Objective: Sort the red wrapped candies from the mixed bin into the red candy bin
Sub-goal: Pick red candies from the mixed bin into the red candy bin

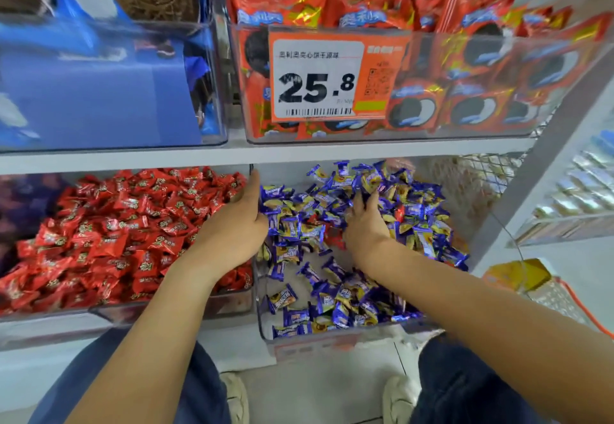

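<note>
Digging into mixed bin (pixel 349 337), right hand (pixel 363 220) (fingers buried).

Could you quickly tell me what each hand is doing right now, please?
Left hand: open, fingers straight along the bin divider, holding nothing.
Right hand: fingers buried in the blue candies; grip cannot be told.

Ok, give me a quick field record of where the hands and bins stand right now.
left hand: over the divider between the bins, fingers straight, holding nothing visible
right hand: fingers dug into the blue candies
red candy bin: left, heaped with red candies
mixed bin: right, mostly blue
stray red candy: between the hands, partly buried
</note>
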### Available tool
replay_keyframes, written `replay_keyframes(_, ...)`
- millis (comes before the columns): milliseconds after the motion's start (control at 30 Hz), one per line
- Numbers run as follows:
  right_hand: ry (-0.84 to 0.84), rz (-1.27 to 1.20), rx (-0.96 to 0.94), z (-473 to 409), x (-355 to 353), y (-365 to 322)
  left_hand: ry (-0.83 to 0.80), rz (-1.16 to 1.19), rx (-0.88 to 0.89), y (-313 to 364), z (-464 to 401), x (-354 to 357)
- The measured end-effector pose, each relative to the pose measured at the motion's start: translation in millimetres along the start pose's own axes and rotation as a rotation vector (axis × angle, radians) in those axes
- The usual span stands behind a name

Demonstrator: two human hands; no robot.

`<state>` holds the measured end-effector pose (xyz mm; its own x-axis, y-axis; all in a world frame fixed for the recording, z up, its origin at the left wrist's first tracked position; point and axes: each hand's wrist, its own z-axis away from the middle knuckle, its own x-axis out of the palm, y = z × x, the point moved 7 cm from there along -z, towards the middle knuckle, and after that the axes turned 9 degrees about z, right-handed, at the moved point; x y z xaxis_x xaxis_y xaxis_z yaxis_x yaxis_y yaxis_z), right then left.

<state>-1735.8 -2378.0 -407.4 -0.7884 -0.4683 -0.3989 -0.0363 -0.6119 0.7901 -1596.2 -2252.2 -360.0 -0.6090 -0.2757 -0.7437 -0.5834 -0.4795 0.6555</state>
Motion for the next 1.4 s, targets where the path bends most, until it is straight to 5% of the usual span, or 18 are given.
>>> replay_keyframes(300,0.299,-0.714,0.313,56,61,40,0.016,0.018,0.030,-3,-6,1)
replay_keyframes(433,0.285,-1.025,0.257,67,96,41,0.016,0.005,0.003,2,-2,0)
replay_keyframes(567,0.321,-1.411,0.072,85,106,61,0.261,-0.192,0.135,19,9,-15)
replay_keyframes(700,0.507,-1.623,0.285,101,117,104,0.368,-0.180,0.322,63,32,-12)
replay_keyframes(833,0.584,-1.589,0.375,95,115,121,0.201,-0.120,0.362,103,32,29)
replay_keyframes(1033,0.445,-1.287,0.200,77,106,89,-0.036,-0.197,0.382,133,9,106)
replay_keyframes(1400,0.435,-0.986,0.228,63,110,69,-0.114,-0.116,0.329,126,-6,135)
